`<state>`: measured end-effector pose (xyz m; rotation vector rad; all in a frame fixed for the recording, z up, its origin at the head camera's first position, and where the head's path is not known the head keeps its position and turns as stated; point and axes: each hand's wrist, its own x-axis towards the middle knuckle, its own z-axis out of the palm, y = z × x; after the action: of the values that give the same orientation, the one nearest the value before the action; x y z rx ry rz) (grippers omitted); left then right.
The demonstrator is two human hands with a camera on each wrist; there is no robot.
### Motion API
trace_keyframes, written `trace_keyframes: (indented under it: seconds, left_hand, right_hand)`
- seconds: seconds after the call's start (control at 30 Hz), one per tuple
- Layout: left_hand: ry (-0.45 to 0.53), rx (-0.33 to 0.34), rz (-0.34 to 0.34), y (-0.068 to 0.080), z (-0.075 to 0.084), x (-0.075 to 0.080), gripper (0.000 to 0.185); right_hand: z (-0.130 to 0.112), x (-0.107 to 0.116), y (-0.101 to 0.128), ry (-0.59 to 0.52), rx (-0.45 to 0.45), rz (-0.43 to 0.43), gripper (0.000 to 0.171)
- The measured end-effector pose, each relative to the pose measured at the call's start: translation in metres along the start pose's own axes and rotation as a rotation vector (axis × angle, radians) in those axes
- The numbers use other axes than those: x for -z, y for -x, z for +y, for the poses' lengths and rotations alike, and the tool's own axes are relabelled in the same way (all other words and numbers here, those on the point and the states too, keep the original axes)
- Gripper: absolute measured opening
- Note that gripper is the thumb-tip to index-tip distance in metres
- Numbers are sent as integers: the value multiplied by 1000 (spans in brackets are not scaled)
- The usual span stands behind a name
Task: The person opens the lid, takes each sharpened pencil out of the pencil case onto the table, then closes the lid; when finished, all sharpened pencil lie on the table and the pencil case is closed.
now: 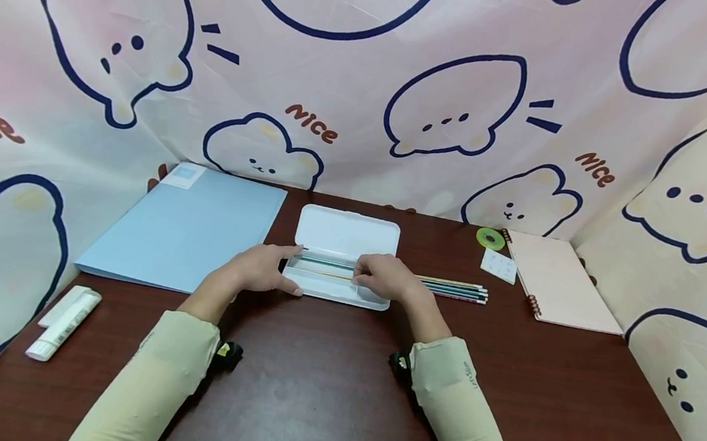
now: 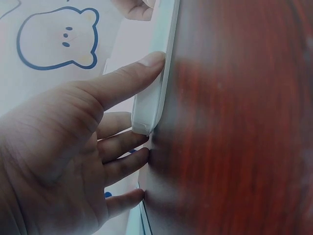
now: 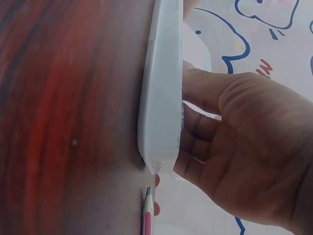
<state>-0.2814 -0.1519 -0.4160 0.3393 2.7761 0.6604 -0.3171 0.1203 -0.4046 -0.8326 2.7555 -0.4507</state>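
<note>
An opened white pencil case (image 1: 341, 291) lies on the table, its lid (image 1: 347, 233) tipped back toward the wall. My left hand (image 1: 262, 267) holds the case's left end, the thumb on the front wall and the fingers spread round the end and back. Inside lie a green pencil (image 1: 323, 262) and a yellow pencil (image 1: 322, 273). My right hand (image 1: 384, 276) reaches over the front wall into the case, fingers curled, pinching the yellow pencil at its right part. Its fingertips are partly hidden by the case wall in the right wrist view.
Several pencils (image 1: 456, 290) lie in a bundle right of the case. A blue folder (image 1: 191, 225) is at left, with a white glue stick (image 1: 64, 325) in front. At right are a spiral notebook (image 1: 563, 282), a green tape roll (image 1: 490, 238) and a small white pad (image 1: 499, 266).
</note>
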Motion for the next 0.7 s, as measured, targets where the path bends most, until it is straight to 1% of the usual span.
trace_keyframes:
  seconds: [0.13, 0.27, 0.4, 0.5, 0.7]
  left_hand:
    - [-3, 6, 2, 1, 1, 0, 95]
    - [-6, 7, 3, 0, 1, 0, 96]
    - [-8, 4, 4, 0, 1, 0, 96]
    - [-8, 5, 4, 0, 1, 0, 96]
    - [-9, 0, -3, 0, 0, 0, 96]
  right_hand:
    - [2, 2, 0, -10, 18, 35, 8]
    - [6, 9, 5, -23, 19, 91, 10]
    - [15, 17, 11, -24, -6, 137, 11]
    - [24, 22, 17, -41, -41, 166, 10]
    - [47, 33, 37, -80, -95, 229, 9]
